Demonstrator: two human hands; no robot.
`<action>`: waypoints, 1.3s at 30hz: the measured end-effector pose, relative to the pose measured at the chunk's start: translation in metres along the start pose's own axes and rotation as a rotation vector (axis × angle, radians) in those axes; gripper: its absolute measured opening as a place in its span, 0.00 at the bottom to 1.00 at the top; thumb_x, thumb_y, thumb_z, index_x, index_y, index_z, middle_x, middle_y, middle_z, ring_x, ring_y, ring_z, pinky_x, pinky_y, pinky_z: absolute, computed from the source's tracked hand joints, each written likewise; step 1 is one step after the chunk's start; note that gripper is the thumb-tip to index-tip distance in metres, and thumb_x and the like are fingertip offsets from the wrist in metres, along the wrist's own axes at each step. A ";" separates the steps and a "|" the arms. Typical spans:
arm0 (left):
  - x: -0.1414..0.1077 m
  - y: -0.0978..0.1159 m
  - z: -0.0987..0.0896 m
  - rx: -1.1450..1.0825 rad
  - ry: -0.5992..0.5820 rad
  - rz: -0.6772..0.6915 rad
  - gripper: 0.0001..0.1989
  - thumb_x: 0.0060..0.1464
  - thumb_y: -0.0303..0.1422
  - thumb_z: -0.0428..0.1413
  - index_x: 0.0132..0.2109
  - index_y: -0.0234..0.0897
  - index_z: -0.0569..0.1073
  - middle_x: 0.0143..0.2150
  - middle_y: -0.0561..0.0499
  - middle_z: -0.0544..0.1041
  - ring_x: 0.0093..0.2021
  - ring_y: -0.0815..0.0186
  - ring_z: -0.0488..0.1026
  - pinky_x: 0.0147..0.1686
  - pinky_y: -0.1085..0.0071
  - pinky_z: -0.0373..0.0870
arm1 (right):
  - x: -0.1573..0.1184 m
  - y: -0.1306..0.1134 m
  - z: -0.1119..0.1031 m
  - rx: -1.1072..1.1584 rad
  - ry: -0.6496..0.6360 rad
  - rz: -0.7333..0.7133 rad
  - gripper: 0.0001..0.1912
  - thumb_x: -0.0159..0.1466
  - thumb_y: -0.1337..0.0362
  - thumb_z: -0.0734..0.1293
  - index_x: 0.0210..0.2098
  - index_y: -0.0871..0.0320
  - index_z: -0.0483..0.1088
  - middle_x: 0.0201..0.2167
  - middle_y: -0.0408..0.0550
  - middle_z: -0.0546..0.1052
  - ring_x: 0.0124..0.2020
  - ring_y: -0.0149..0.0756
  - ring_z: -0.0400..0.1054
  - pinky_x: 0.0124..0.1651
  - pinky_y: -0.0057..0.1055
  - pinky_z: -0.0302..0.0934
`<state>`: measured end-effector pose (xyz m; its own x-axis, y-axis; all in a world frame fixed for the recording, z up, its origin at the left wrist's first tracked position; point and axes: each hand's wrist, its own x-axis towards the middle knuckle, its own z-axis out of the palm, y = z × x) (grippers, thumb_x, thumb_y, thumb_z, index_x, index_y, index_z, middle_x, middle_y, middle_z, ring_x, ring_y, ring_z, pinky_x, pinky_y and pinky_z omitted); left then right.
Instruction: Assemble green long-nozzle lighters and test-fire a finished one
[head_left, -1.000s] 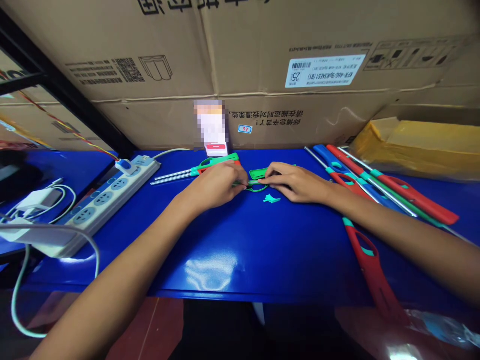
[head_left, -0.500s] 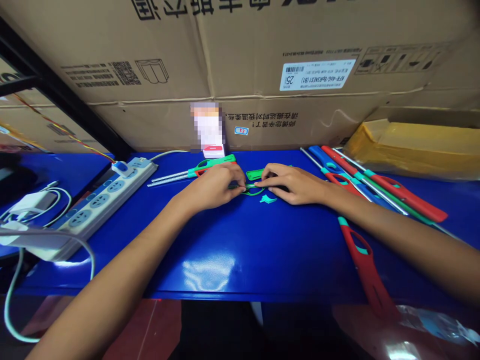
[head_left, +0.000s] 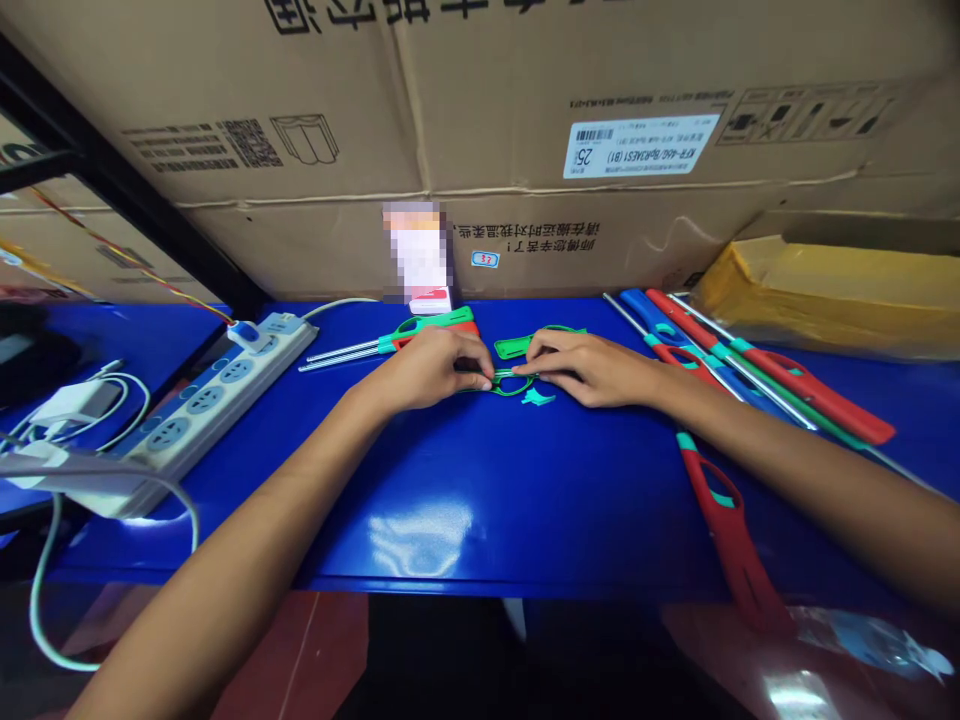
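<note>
My left hand [head_left: 439, 368] pinches one end of a thin green lighter casing [head_left: 517, 388] with an oval loop. My right hand [head_left: 589, 370] has its fingertips closed on the other end, and a slim rod-like part spans the gap between the hands. Much of the casing is hidden under the fingers. Just behind lies another green casing half [head_left: 513, 347], partly covered by my right hand. A small teal trigger piece [head_left: 537, 397] rests on the table in front of the right fingertips.
Assembled lighters with green and red handles [head_left: 442, 318] lie behind my left hand. Several red and blue lighters [head_left: 802, 385] lie at right, one red lighter [head_left: 731, 530] at the front edge. A power strip [head_left: 225, 390] stands left; a yellow-taped carton [head_left: 832, 295] sits back right.
The view has shifted slightly. Both hands keep their pinch on the green casing, and a bit more of its loop shows between them.
</note>
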<state>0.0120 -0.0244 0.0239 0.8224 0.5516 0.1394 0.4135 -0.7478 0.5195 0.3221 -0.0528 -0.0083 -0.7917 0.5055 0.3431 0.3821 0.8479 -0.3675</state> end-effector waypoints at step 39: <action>-0.026 0.020 -0.002 0.319 -0.045 -0.027 0.07 0.72 0.32 0.62 0.50 0.37 0.85 0.47 0.44 0.85 0.49 0.55 0.84 0.50 0.59 0.81 | -0.025 -0.027 -0.007 -0.211 -0.019 0.123 0.21 0.81 0.69 0.61 0.66 0.55 0.79 0.53 0.56 0.81 0.54 0.45 0.78 0.53 0.42 0.77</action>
<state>-0.0017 -0.0527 0.0322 0.8230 0.5611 0.0884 0.5311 -0.8153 0.2305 0.3346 -0.0874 -0.0012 -0.7414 0.6054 0.2896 0.5655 0.7959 -0.2160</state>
